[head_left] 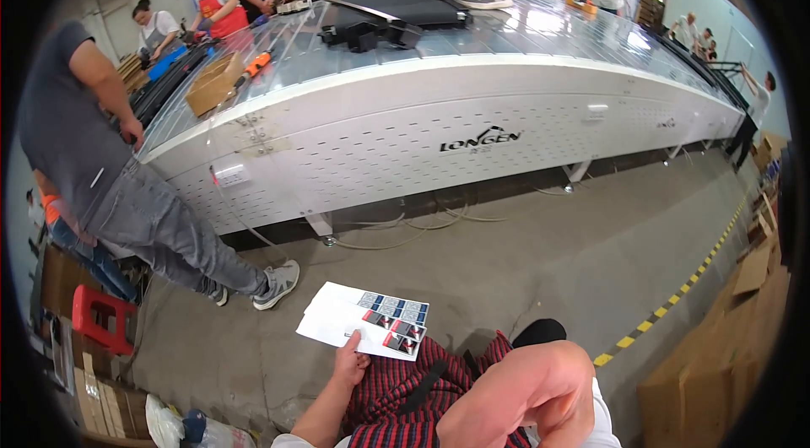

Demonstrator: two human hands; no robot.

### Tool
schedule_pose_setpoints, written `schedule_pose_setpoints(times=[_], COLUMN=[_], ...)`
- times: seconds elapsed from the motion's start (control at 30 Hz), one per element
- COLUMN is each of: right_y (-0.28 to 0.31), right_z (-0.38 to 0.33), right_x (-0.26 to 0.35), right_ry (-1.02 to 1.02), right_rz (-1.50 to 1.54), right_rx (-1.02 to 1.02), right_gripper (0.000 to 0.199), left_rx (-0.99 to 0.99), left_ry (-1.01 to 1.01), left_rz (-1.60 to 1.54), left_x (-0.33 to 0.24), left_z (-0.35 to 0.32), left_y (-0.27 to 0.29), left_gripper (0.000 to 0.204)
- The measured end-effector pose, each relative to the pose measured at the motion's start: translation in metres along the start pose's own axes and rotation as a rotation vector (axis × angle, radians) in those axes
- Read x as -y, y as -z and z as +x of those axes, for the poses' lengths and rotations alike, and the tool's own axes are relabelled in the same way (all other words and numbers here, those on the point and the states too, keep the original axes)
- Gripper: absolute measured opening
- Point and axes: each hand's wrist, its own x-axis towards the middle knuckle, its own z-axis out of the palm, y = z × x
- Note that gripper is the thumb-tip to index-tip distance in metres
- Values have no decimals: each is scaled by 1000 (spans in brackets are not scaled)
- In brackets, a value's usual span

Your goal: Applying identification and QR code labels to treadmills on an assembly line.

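Observation:
Near the bottom middle, my left hand [350, 361] grips a few white sheets [337, 311] by their lower edge, the thumb lying on top. The sheets are fanned a little. Printed on their right part are stickers [393, 323], some blue and white, others red and black. Red-and-black striped cloth [396, 389] covers my lap, just beside the sheets. My right arm [523, 389] is bent close to the camera at the lower right. Its hand lies out of view.
A long white conveyor table [354, 144] runs across ahead, bearing black panels [396, 5], an open carton [213, 83] and an orange power tool [256, 65]. A person in grey [126, 186] stands at left, near a red stool [101, 319]. Cartons [700, 389] line the right side.

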Motion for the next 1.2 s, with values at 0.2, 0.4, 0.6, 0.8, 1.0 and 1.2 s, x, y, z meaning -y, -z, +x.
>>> schedule_pose_setpoints(times=[0.2, 0.4, 0.6, 0.8, 1.0, 1.2], right_y=[22, 21, 13, 16, 58, 72], right_z=[23, 39, 39, 44, 22, 25], right_x=[2, -1, 12, 12, -6, -13], right_ry=[291, 397, 293, 322, 363, 365], right_rz=[-450, -320, -433, -439, -215, -321], right_rx=[351, 472, 408, 500, 613, 231], right_gripper=[74, 55, 13, 15, 66, 64], left_rx=[83, 94, 84, 80, 78, 107], left_ry=[-49, -44, -59, -70, -85, -64], left_rz=[54, 22, 18, 37, 37, -9], left_x=[4, 2, -2, 0, 4, -1], left_z=[8, 8, 4, 6, 11, 5], left_y=[-3, -1, 5, 1, -3, 9], left_gripper=[16, 16, 17, 17, 17, 18])
